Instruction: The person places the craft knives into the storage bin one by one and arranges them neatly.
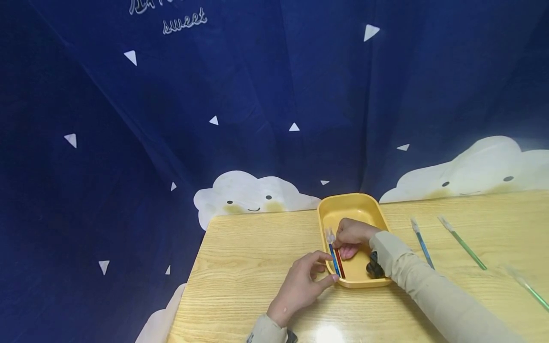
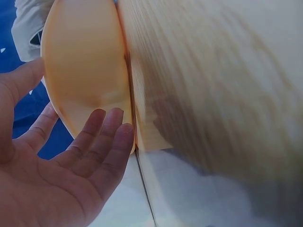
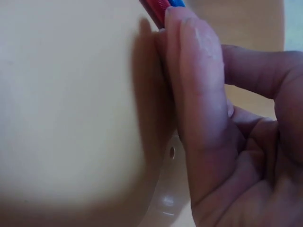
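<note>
A yellow plastic tray (image 1: 352, 209) stands at the back of the table. Along its left side lie a blue craft knife (image 1: 334, 263) and a red craft knife (image 1: 340, 265), both slim with clear caps. My right hand (image 1: 353, 232) reaches into the tray and pinches the red knife near its capped end; the right wrist view shows its knurled red handle (image 3: 157, 10) at the fingertips. At the tray's near left corner my left hand (image 1: 301, 285) has its fingers spread and loosely bent. In the left wrist view its thumb touches the rim and its fingers lie beside the wall.
Right of the tray lie a blue knife (image 1: 424, 247), a green knife (image 1: 467, 247) and another green one (image 1: 533, 293), all with clear caps. A dark blue curtain (image 1: 257, 95) with white clouds hangs behind the wooden table (image 1: 244, 257).
</note>
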Demonstrator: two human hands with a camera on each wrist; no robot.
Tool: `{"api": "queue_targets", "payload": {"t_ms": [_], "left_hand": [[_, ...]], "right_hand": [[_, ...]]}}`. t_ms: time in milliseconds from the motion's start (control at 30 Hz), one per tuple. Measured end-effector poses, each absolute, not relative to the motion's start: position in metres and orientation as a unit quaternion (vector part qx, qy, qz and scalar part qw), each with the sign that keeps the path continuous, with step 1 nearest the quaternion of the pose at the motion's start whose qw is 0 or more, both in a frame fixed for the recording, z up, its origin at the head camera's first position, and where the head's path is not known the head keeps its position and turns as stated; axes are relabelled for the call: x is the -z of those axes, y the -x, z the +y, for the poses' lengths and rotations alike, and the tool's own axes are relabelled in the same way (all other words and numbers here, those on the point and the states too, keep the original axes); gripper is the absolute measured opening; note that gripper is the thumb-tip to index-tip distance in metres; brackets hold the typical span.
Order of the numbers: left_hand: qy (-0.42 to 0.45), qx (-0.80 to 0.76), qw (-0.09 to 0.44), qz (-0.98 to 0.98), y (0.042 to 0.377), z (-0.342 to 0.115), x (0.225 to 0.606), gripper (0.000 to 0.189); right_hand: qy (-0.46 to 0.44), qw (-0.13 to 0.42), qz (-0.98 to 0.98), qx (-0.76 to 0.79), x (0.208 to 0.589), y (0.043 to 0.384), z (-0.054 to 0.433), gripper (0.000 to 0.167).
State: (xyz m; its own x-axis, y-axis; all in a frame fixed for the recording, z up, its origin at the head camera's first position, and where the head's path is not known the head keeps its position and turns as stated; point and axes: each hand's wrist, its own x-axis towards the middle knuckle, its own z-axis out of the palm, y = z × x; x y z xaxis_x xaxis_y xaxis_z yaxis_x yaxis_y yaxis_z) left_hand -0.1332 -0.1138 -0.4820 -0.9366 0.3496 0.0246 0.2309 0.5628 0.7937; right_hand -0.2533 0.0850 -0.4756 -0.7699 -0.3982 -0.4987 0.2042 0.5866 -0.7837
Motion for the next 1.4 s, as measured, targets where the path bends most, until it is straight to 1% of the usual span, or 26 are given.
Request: {"api": "queue_targets", "payload": {"t_ms": [133, 500, 733, 933, 1133, 1267, 1400], "left_hand": [[-0.163, -0.439, 0.068, 0.881, 0.133, -0.114, 0.483, 0.038], [-0.161, -0.440, 0.069, 0.881, 0.131, -0.115, 0.484, 0.038], [-0.161, -0.437, 0.068, 0.882, 0.132, -0.117, 0.484, 0.039], [-0.160, -0.437, 0.068, 0.882, 0.131, -0.117, 0.483, 0.038], [-0.164, -0.438, 0.067, 0.882, 0.131, -0.115, 0.484, 0.037], [-0.161, -0.446, 0.073, 0.877, 0.131, -0.114, 0.485, 0.037], [-0.159, -0.463, 0.077, 0.869, 0.133, -0.114, 0.485, 0.037]], "right_hand": [[0.059, 0.333, 0.827, 0.448, 0.476, 0.253, 0.085, 0.019], [0.089, 0.287, 0.863, 0.406, 0.466, 0.252, 0.085, 0.023], [0.140, 0.237, 0.872, 0.404, 0.430, 0.248, 0.087, 0.027], [0.153, 0.199, 0.873, 0.419, 0.395, 0.236, 0.096, 0.023], [0.153, 0.154, 0.884, 0.414, 0.375, 0.218, 0.122, 0.021], [0.161, 0.123, 0.890, 0.409, 0.372, 0.204, 0.148, 0.019], [0.164, 0.095, 0.897, 0.399, 0.374, 0.188, 0.176, 0.013]]}}
